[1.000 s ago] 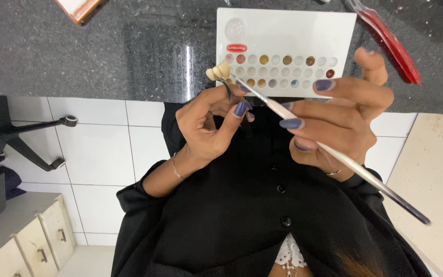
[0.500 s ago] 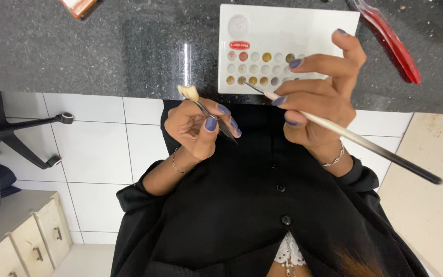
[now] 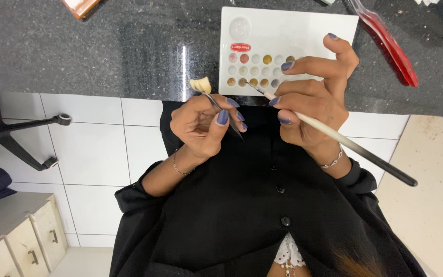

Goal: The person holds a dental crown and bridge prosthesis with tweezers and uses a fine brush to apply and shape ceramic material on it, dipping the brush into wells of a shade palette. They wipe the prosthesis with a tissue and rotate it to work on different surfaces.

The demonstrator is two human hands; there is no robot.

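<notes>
My left hand (image 3: 203, 123) pinches thin metal tweezers (image 3: 220, 109) that grip a small cream tooth-shaped piece (image 3: 200, 84) near the counter's edge. My right hand (image 3: 311, 95) holds a fine brush (image 3: 334, 134) with a white-to-black handle. The brush tip touches a well in the lower row of the white paint palette (image 3: 298, 33), which has several small wells of pink, gold and brown colour. The tooth piece sits just left of the palette, apart from the brush.
A dark speckled counter (image 3: 103, 46) carries the palette. A red-handled tool (image 3: 388, 46) lies at the right, an orange-edged object (image 3: 80, 6) at the top left. Below are white floor tiles, a chair base (image 3: 16, 133) and drawers (image 3: 26, 241).
The brush has left the tooth piece and its tip has gone to a palette well. My left hand has carried the tweezers and piece leftward, away from the brush.
</notes>
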